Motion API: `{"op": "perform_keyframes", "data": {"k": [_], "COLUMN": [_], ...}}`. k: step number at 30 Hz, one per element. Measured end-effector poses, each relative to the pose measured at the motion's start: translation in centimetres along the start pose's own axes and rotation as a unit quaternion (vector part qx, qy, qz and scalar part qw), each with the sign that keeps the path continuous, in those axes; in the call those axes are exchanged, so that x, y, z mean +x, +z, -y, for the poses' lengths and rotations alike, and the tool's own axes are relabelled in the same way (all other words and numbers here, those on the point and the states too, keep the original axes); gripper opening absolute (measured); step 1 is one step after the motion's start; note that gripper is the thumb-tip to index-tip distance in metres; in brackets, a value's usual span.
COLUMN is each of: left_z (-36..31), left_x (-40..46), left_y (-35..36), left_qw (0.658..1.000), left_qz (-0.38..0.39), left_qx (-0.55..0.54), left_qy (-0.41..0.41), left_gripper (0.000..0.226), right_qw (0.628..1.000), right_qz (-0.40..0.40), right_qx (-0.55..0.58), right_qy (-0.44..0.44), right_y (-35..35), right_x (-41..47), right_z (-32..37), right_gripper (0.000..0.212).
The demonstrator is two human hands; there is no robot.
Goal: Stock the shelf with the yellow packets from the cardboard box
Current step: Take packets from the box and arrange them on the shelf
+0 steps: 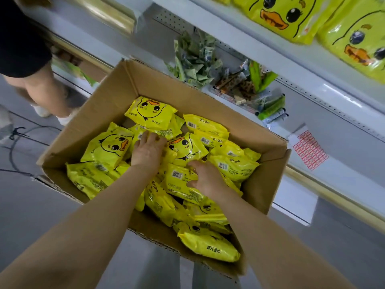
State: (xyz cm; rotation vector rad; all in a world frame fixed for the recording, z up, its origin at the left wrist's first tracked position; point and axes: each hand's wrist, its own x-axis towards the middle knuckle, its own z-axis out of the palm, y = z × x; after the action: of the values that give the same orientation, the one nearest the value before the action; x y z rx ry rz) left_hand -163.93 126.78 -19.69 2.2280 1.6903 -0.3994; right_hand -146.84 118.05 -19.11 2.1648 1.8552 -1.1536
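- Two hands reach into the open brown cardboard box (116,94): left hand (146,150) rests spread, holding nothing.
- Right hand (205,178), nearer the white shelf (239,38), curls onto a glossy yellow duck-print packet (177,180) directly beneath.

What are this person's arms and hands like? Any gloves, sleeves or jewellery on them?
Both forearms are bare right up to the bottom edge of the picture, so no sleeve shows. The left hand and the right hand have no gloves. No watch, bracelet or ring is visible on either wrist or on the fingers that show. There are no cables, straps or markings on the arms.
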Motion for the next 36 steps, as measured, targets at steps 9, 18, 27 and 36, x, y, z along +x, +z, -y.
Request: {"op": "perform_keyframes", "data": {"k": [9,18,27,36], "left_z": [0.1,-3.4,-2.2,-4.0], "left_x": [-1.2,-2.0,-0.8,0.9], "left_y": [-2.2,-2.1,-0.9,-0.9], "left_qw": [0.987,0.956,0.959,0.983], "left_qz": [-0.139,-0.059,0.070,0.058], "left_qx": [-0.076,-0.260,-0.257,-0.044], "left_qy": [0.029,0.125,0.100,0.169], "left_gripper": [0.009,0.034,0.093,0.095], "right_qw": [0.991,0.998,1.000,0.981], "right_qz": [-0.114,-0.003,-0.009,-0.021], "right_qx": [0.047,-0.053,-0.012,-0.191], "right_qy": [-0.048,-0.044,-0.002,0.001], "right_y": [-4.7,-7.2,-6.4,-3.6], "right_x": [-1.3,-2.2,-1.5,-1.4], "right_z": [0.0,-1.4,-2.6,-2.1], "right_gripper": [0.028,0.042,0.059,0.081]}}
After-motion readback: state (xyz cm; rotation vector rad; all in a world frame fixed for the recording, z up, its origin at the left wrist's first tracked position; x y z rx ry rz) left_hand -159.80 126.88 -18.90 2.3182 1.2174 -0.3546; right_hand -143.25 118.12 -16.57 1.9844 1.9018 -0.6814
